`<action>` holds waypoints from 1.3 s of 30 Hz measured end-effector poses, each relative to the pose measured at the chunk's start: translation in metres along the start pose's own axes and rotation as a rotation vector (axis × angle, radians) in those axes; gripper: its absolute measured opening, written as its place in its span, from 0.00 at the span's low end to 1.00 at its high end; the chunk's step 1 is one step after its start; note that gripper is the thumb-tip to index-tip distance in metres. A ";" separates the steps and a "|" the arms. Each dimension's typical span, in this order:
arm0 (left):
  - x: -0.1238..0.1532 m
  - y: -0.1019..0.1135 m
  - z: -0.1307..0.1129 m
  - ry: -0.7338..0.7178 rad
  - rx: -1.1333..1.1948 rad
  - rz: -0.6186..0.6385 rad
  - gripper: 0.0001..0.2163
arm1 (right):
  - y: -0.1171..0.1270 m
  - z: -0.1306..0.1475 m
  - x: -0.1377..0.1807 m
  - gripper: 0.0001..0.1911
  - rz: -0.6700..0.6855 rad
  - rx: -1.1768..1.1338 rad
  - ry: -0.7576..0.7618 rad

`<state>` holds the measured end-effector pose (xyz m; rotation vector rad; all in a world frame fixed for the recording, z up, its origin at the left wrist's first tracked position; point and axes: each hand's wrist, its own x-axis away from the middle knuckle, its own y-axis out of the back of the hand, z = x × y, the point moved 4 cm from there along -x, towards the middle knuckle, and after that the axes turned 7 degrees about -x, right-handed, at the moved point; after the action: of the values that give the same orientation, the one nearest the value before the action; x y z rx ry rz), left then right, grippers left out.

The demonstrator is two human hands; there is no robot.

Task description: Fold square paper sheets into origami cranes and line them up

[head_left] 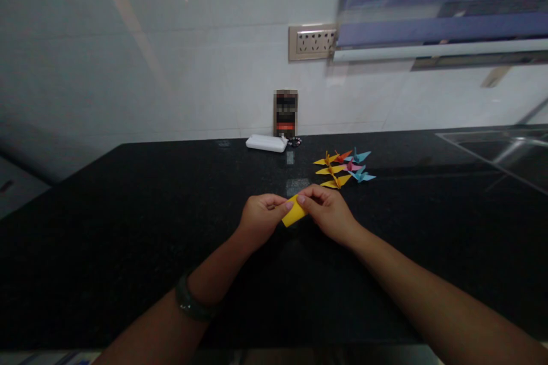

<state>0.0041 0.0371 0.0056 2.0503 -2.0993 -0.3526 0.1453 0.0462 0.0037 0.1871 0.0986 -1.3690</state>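
Note:
A small folded piece of yellow paper (293, 213) is pinched between both hands over the black countertop (128, 211). My left hand (261, 218) grips its left end with curled fingers, a dark band on that wrist. My right hand (327, 212) pinches its upper right end. Just beyond my right hand lie several folded paper cranes (343, 169) in yellow, orange, pink and blue.
A white flat case (266, 143) and a small dark beaded item (294, 141) lie by the wall, next to an upright blurred object (285, 113). A wall socket (311, 42) is above. A sink (505, 151) sits at the right.

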 end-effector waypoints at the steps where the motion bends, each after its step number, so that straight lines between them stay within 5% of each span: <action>1: 0.000 0.000 0.001 -0.003 -0.007 0.005 0.06 | 0.000 0.000 0.000 0.08 0.002 0.013 0.006; 22: -0.002 -0.002 0.004 -0.061 -0.086 0.115 0.09 | 0.002 0.003 -0.001 0.08 0.014 0.136 0.058; 39: 0.001 0.007 -0.002 -0.014 0.056 -0.140 0.05 | 0.001 -0.002 -0.001 0.09 0.032 0.074 -0.056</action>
<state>-0.0021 0.0366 0.0099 2.2397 -2.0002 -0.3333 0.1462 0.0480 0.0019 0.2114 -0.0016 -1.3456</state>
